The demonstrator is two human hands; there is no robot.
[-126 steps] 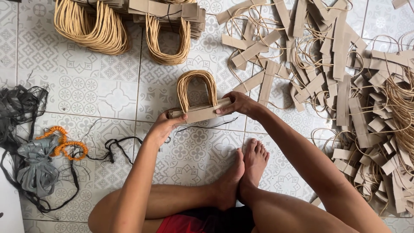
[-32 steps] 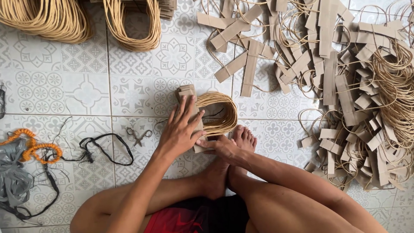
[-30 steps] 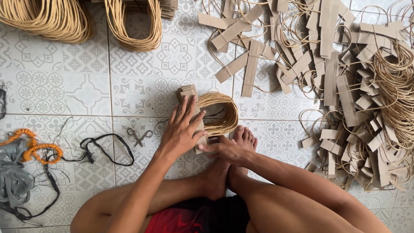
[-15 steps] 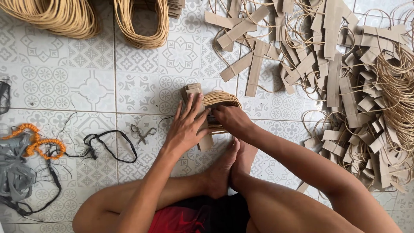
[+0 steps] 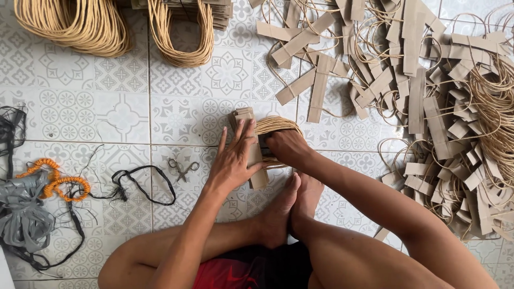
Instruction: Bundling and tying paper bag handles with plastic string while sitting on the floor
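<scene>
A stack of brown paper strips with twine loop handles (image 5: 250, 140) lies on the tiled floor just beyond my feet. My left hand (image 5: 233, 160) presses flat on the strip stack, fingers spread along it. My right hand (image 5: 286, 147) is closed over the twine loops (image 5: 277, 125) beside the strips, with something dark showing under its fingers. What that dark thing is cannot be made out.
A big heap of loose paper handles (image 5: 439, 96) fills the right side. Finished bundles (image 5: 179, 32) and a twine coil (image 5: 75, 24) lie at the top left. Small scissors (image 5: 182, 168), black cord (image 5: 142, 179), orange cord (image 5: 53, 179) and grey strapping (image 5: 24, 214) lie at left.
The stack was turned from lying crosswise to pointing away from me. My right hand moved from its near end up onto the twine loops; my left hand stays pressed on the strips.
</scene>
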